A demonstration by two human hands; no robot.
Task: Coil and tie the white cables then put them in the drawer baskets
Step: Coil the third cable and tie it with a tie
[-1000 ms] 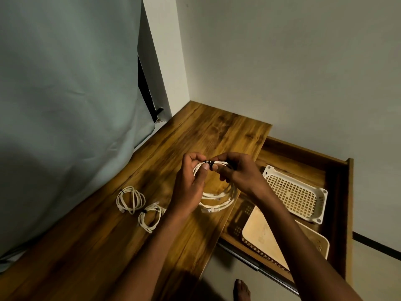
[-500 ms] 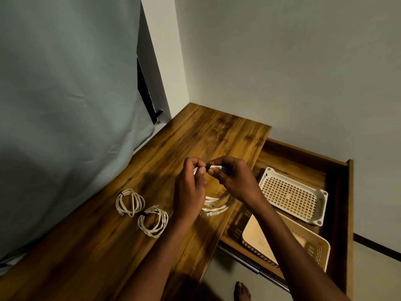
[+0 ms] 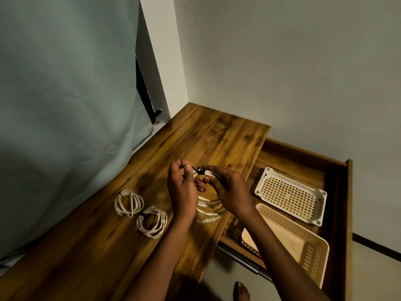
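The left hand (image 3: 182,187) and right hand (image 3: 230,190) are now pulling apart, each pinching an end of the black tie (image 3: 199,170), cinching the coil (image 3: 208,208) held above the desk (image 3: 217,135); 2 tied coils are waiting, baskets unfilled.

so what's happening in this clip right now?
A person is tying off a coiled white cable above the wooden desk. The left hand and right hand pinch a black tie at the top of the coil. Two tied coils lie on the desk. Both baskets in the open drawer hold no cables.
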